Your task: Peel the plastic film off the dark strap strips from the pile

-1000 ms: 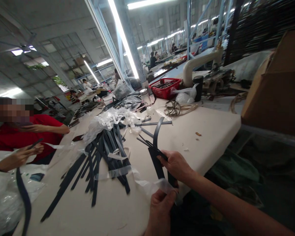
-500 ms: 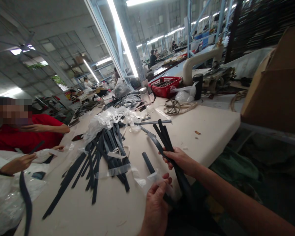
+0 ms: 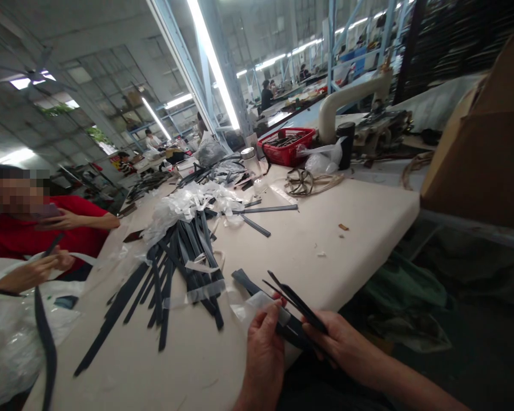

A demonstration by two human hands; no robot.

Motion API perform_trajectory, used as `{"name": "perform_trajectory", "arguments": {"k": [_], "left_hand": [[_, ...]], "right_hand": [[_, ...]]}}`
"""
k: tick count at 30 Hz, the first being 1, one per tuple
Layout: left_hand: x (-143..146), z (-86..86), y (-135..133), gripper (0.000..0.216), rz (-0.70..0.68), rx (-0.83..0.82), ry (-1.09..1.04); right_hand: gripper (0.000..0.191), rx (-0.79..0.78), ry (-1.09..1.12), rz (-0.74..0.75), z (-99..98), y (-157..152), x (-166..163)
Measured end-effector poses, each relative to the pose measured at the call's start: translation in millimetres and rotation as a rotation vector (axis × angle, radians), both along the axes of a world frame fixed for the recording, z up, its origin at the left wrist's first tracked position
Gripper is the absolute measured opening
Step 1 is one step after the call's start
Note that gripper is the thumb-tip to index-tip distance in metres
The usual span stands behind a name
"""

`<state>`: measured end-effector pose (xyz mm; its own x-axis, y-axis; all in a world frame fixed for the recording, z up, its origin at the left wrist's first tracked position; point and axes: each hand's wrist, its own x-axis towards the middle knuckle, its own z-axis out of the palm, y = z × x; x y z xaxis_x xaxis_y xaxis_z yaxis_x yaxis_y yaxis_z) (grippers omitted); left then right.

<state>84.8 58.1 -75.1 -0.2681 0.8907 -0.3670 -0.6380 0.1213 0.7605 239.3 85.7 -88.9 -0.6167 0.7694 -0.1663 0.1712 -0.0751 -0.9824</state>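
Note:
My left hand (image 3: 264,337), by the table's near edge, is closed in a pinch on a piece of clear plastic film (image 3: 249,307). The film lies around a dark strap-like strip (image 3: 245,281), whose far end sticks out beyond it. Close beside it, my right hand (image 3: 340,342) grips several black strips (image 3: 297,301), their free ends pointing away to the left. The lower ends of these strips are hidden by the hands and dark clothing. Left of my hands, a fan-shaped pile of similar dark strips (image 3: 184,257) is spread on the pale table (image 3: 355,228).
Crumpled clear plastic (image 3: 188,200) covers the pile's far end. Behind it are a jar (image 3: 249,160), a red basket (image 3: 286,147) and a coil of cord (image 3: 300,181). A cardboard box (image 3: 475,154) stands at right. Across the table, people's hands (image 3: 36,271) hold a dark strip.
My right hand has come nearer and lower, tilting its strips down to the left beside my left hand. The filmed strip between the hands has shifted slightly left.

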Motion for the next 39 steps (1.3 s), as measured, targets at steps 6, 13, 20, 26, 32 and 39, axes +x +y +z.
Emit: {"name": "perform_trajectory", "arguments": {"k": [6, 13, 20, 26, 32, 39], "left_hand": [[2.3, 4.2, -8.3, 0.02, -0.109, 0.037, 0.179], [17.5, 13.6, -20.2, 0.031, -0.452, 0.091, 0.39], [22.8, 4.9, -23.4, 0.034, -0.514, 0.007, 0.337], [3.3, 8.0, -13.3, 0.032, -0.25, -0.038, 0.206], [-22.9, 21.8, 16.3, 0.026, 0.07, -0.041, -0.089], [-18.6, 29.2, 26.1, 0.002, 0.062, -0.106, -0.211]], "right_hand": [[0.063, -0.142, 0.152, -0.217, -8.0, 0.7, 6.1], [0.057, -0.293, 0.38, -0.194, 25.5, 25.2, -2.6], [0.055, -0.326, 0.415, -0.173, 31.6, 24.4, -24.7], [0.047, -0.298, 0.502, -0.43, 32.0, 33.0, -6.7], [0.037, -0.146, 0.227, -0.376, 26.6, 11.9, 12.2], [0.029, -0.13, -0.006, -0.301, 28.1, -17.2, 16.6]]}}
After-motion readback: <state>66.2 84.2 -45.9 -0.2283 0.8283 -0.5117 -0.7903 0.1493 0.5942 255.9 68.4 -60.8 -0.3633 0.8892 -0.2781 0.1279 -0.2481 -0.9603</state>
